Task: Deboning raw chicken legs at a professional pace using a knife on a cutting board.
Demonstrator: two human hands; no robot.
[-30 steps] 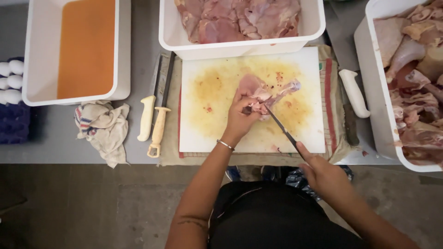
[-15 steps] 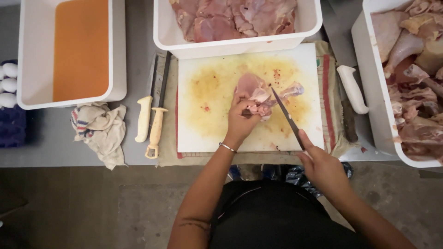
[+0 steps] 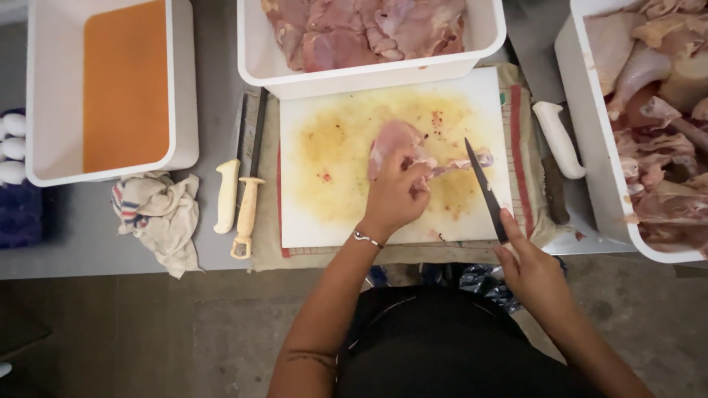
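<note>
A raw chicken piece (image 3: 398, 144) lies on a stained white cutting board (image 3: 332, 191). My left hand (image 3: 396, 195) presses down on the piece and grips it near its bony end (image 3: 472, 160). In my right hand (image 3: 532, 273) is a dark-bladed knife (image 3: 483, 188), its tip pointing toward the meat's right end, the blade just clear of it.
A white tub of trimmed chicken (image 3: 369, 33) stands behind the board; a tub of whole raw pieces (image 3: 649, 125) is at the right. An orange-bottomed white tub (image 3: 110, 88) and a crumpled cloth (image 3: 158, 217) sit left. Two white-handled knives (image 3: 236, 191) lie beside the board, another (image 3: 558, 140) lies to its right.
My right hand has drawn the knife off the meat and moved it right, toward the board's edge. My left hand keeps its hold on the piece.
</note>
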